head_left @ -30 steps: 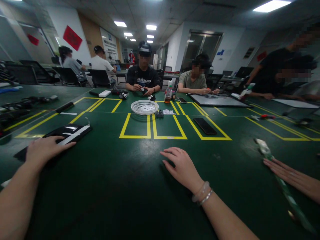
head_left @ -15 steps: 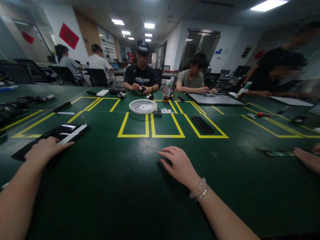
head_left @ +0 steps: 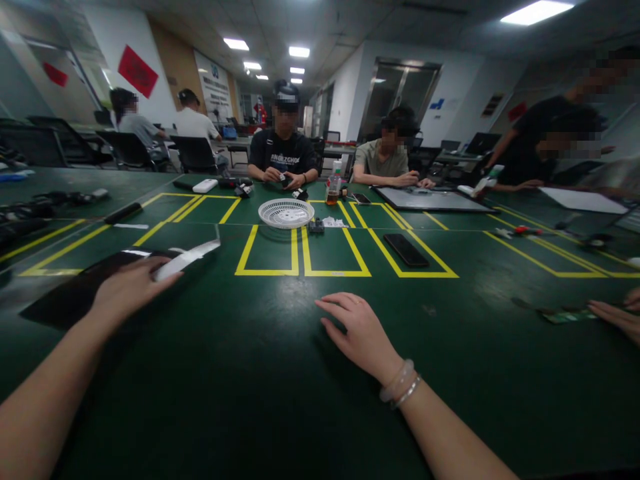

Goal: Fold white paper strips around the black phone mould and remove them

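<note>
My left hand [head_left: 131, 288] is closed on a white paper strip [head_left: 189, 257], pinched between thumb and fingers, its free end curling up to the right. Behind and partly under that hand lies a flat black sheet [head_left: 63, 297] on the green table [head_left: 280, 373]. A bit of white [head_left: 136, 253] shows on the sheet's far edge. My right hand [head_left: 356, 330] rests palm down on the table, fingers loosely spread, holding nothing. Beyond it a dark phone [head_left: 405, 249] lies inside a yellow tape outline.
A white round basket [head_left: 286, 212] stands mid-table, a small dark object [head_left: 316, 225] beside it. Farther back is a drink bottle [head_left: 332, 189]. Two co-workers sit opposite. At right, another person's hand [head_left: 617, 320] touches a green strip-like board [head_left: 570, 315]. Black cables [head_left: 45, 207] lie at left.
My left hand has moved right and lifted the white strip off the black sheet. My right hand has stayed in place.
</note>
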A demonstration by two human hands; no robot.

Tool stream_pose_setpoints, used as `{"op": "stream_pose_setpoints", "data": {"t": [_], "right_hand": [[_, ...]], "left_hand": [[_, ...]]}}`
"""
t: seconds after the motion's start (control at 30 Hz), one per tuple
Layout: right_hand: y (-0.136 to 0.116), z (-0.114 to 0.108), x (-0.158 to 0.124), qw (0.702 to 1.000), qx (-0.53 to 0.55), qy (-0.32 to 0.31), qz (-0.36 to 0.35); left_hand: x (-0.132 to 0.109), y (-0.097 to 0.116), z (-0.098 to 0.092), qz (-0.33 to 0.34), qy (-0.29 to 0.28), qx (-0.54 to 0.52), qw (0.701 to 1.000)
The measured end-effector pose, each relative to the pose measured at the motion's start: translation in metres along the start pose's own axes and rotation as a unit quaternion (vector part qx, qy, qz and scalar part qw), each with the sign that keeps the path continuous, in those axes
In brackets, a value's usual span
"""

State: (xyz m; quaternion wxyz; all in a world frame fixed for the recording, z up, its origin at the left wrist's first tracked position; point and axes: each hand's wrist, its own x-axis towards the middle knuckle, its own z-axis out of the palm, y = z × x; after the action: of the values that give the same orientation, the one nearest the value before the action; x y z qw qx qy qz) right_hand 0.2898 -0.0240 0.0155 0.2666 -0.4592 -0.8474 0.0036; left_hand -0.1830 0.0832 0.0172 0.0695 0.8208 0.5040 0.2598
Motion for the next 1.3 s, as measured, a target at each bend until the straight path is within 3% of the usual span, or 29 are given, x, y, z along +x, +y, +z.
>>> {"op": "stream_pose_setpoints", "data": {"t": [0.07,0.17,0.27,0.4,0.53,0.63,0.73,0.83,0.9,1.03,1.13,1.3], "right_hand": [[-0.001,-0.001,0.000,1.000,0.006,0.015,-0.014],[-0.005,-0.002,-0.001,0.999,0.005,0.022,-0.034],[-0.011,-0.002,-0.002,0.999,0.002,-0.009,-0.050],[-0.018,0.002,-0.003,0.996,0.000,-0.073,-0.058],[-0.018,0.006,-0.003,0.991,0.021,-0.123,-0.054],[-0.014,0.005,-0.003,0.991,0.019,-0.123,-0.040],[-0.010,0.003,-0.002,0.993,0.002,-0.117,-0.028],[-0.010,0.001,-0.001,0.993,-0.007,-0.114,-0.021],[-0.011,0.000,-0.001,0.993,-0.008,-0.115,-0.018],[-0.014,0.000,-0.002,0.993,-0.002,-0.118,-0.023],[-0.014,0.000,-0.002,0.993,0.006,-0.119,-0.025],[-0.015,-0.003,-0.001,0.993,0.029,-0.110,-0.012]], "left_hand": [[0.007,0.041,0.010,-0.146,-0.026,0.066,0.987],[0.010,0.096,0.029,-0.076,-0.124,0.010,0.989],[0.008,0.132,0.045,0.015,-0.195,-0.038,0.980],[0.001,0.161,0.057,0.067,-0.253,-0.060,0.963],[-0.002,0.172,0.060,0.088,-0.268,-0.054,0.958],[0.003,0.157,0.054,0.067,-0.246,-0.012,0.967],[0.012,0.116,0.040,0.006,-0.138,0.033,0.990],[0.010,0.053,0.021,-0.100,0.007,0.107,0.989],[0.000,0.004,0.009,-0.162,0.062,0.140,0.975],[-0.028,-0.074,-0.005,-0.166,0.146,0.161,0.962],[-0.038,-0.093,-0.010,-0.165,0.149,0.168,0.960],[-0.037,-0.078,-0.010,-0.154,0.156,0.184,0.958]]}}
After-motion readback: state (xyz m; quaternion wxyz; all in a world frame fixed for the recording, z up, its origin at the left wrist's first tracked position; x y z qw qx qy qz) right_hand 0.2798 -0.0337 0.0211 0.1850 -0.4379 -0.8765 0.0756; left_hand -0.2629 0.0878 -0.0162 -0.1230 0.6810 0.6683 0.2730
